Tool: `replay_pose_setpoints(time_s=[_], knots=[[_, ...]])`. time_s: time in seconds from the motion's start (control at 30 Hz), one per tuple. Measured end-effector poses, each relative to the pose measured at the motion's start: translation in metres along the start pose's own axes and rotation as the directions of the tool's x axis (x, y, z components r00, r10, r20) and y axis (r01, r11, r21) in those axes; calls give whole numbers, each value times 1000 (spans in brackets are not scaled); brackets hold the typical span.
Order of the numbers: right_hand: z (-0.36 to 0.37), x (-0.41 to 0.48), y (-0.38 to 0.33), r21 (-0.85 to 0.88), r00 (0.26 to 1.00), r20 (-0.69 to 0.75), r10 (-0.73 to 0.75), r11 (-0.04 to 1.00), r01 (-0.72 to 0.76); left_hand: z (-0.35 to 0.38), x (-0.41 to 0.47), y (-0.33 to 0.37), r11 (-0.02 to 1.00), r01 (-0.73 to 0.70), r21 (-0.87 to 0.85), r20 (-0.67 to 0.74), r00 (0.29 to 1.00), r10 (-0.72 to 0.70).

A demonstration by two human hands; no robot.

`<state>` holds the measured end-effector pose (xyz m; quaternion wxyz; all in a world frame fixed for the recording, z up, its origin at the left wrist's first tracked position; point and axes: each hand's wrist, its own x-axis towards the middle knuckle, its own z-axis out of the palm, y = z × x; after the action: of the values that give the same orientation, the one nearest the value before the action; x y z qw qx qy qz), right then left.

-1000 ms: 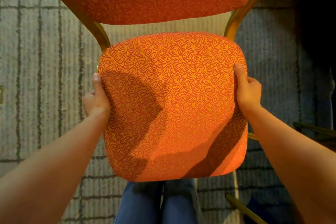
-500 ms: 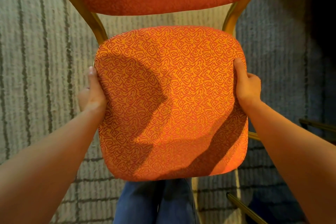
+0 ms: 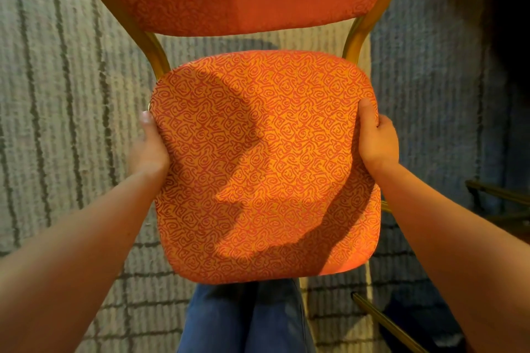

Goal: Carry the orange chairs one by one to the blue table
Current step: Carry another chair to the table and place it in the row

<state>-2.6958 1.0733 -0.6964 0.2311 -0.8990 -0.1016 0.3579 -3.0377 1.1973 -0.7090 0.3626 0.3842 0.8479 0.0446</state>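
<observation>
L hand (image 3: 149,149) grips the left edge of the orange chair (image 3: 266,169) seat, thumb on top, fingers hidden under the cushion. R hand (image 3: 377,142) grips the right edge the same way, w/ thumb on the fabric. Chair sits between both arms, seat right above the blue jeans (image 3: 243,321), backrest at top of view, gold frame tubes joining the two. Below: grey carpet (image 3: 66,94) w/ dark grid lines.

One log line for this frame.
orange chair: held by seat | left hand: grips seat's left edge | right hand: grips seat's right edge | floor: patterned carpet
</observation>
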Motion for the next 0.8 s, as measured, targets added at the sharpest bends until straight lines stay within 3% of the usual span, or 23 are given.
replay_pose_setpoints(time_s=[0.17,0.4,0.53,0.8], knots=[[-2,-16,-16,-24,999,-8,-34,999,34,0,-13,13,993,-87,74,-14,996,88],[-20,-72,-33,-166,987,95,-132,975,147,-9,-72,29,974,-222,33,103,971,218],[-37,-111,-50,-98,986,145,-83,990,98,-31,-111,42,934,-356,27,207,916,343],[-79,-204,-74,-48,970,206,-131,989,143,-90,-196,59,930,-367,-9,317,881,350]])
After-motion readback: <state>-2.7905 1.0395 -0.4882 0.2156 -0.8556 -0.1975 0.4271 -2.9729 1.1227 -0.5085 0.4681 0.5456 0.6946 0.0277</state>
